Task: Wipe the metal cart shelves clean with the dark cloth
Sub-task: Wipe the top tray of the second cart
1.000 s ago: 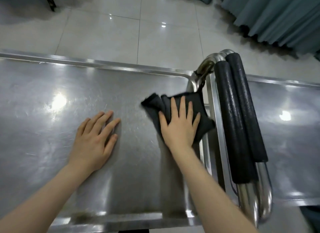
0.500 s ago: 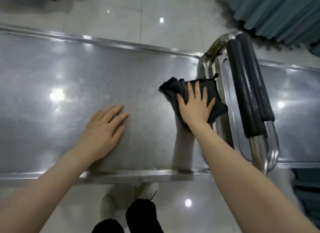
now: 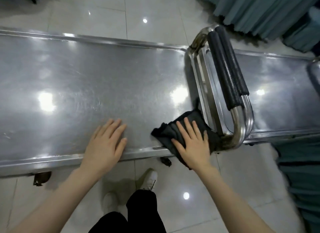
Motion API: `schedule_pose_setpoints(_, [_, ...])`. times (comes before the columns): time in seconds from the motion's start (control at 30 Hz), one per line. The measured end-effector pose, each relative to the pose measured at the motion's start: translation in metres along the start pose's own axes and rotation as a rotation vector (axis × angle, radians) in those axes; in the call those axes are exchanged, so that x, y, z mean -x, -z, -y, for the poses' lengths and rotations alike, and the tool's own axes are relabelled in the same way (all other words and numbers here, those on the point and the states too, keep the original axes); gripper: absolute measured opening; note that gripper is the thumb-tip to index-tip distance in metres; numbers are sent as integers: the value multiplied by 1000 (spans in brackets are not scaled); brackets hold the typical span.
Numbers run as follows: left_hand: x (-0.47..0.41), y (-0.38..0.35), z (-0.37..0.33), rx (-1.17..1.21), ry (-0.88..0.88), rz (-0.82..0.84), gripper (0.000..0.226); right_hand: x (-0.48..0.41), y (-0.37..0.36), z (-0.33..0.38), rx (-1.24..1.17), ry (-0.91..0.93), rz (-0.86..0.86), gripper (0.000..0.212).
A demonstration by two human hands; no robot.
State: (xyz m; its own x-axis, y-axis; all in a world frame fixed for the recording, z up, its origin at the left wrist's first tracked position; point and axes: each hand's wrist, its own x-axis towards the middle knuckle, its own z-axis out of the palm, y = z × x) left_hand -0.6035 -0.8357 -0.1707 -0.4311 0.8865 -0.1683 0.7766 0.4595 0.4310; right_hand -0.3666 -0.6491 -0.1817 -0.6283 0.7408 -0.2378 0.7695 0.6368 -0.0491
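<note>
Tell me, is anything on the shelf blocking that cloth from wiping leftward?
Only the person's own left hand, resting flat on the cart shelf just left of the dark cloth under the right hand. Nothing else visible lies there.

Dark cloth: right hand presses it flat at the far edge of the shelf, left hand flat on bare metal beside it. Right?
Not the far edge. The head view shows the right hand pressing the dark cloth at the near edge of the shelf, with part of it draped over the rim. The left hand does lie flat on bare metal beside it.
</note>
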Motion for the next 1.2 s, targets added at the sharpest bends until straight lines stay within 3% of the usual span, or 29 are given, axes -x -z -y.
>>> schedule_pose_setpoints(0.1, [4, -2, -3, 31, 10, 12, 68, 18, 3, -14, -31, -118, -28, 63])
schedule_pose_setpoints(0.2, [15, 8, 11, 114, 19, -25, 56, 21, -6, 52, -49, -139, -106, 60])
schedule_pose_setpoints(0.33, [38, 22, 35, 227, 62, -136, 54, 25, -21, 171, -60, 194, -199, 56])
schedule_pose_setpoints(0.4, [45, 26, 38, 192, 13, -140, 58, 28, -20, 191, -89, 285, -167, 54])
schedule_pose_setpoints(0.5, [46, 22, 27, 66, -147, -37, 61, 32, -16, 143, -50, 302, -156, 52])
schedule_pose_setpoints(0.57, [47, 16, 17, 7, -211, 16, 62, 41, -14, 81, -19, 158, -159, 51])
schedule_pose_setpoints(0.67, [53, 13, 10, 39, -184, -29, 59, 49, -3, 9, -53, -84, -94, 52])
schedule_pose_setpoints(0.77, [64, 13, 22, 79, -102, -73, 57, 53, -8, 18, -48, -141, -135, 53])
schedule_pose_setpoints(0.97, [102, 24, 66, 104, 166, -190, 57, 42, -32, 190, -59, 353, -242, 46])
schedule_pose_setpoints(1.03, [109, 28, 77, 116, 225, -228, 49, 32, -35, 218, -64, 439, -246, 46])
schedule_pose_setpoints(1.13, [114, 34, 87, 131, 323, -228, 48, 30, -33, 184, -48, 533, -180, 54])
schedule_pose_setpoints(1.2, [113, 34, 83, 62, 278, -175, 58, 32, -27, 124, -9, 508, -125, 64])
